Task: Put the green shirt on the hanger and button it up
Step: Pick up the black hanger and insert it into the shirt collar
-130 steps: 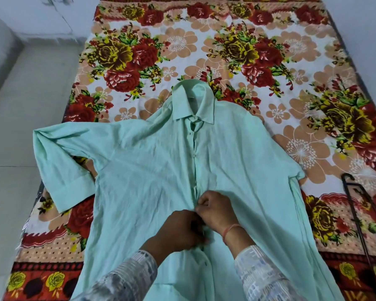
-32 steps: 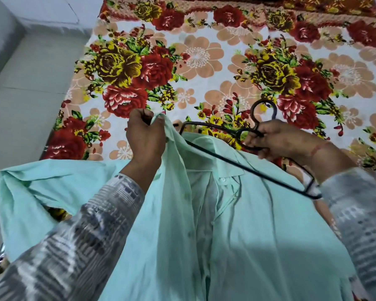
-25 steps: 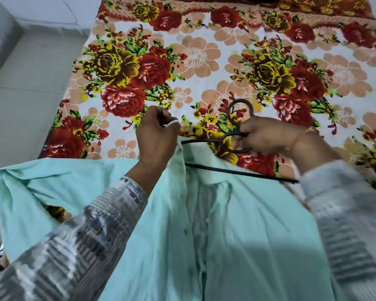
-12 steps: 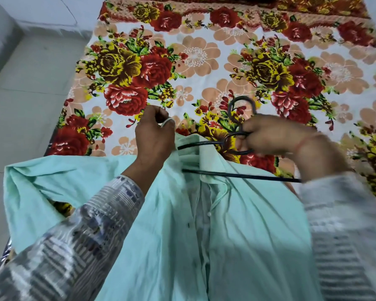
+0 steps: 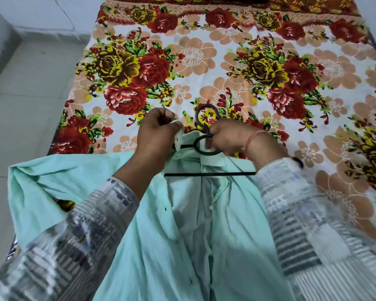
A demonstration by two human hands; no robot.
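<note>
Pale green shirt (image 5: 232,224) lying unbuttoned; left hand (image 5: 155,135) pinching its collar, right hand (image 5: 228,139) gripping the black hanger (image 5: 204,127).

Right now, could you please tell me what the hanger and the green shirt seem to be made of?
The hanger looks like thin metal rod, painted matte black: slender straight bar, looped neck; plastic cannot be excluded. The green shirt seems light woven cotton or a blend, matte: soft fine creases, no sheen.
</note>
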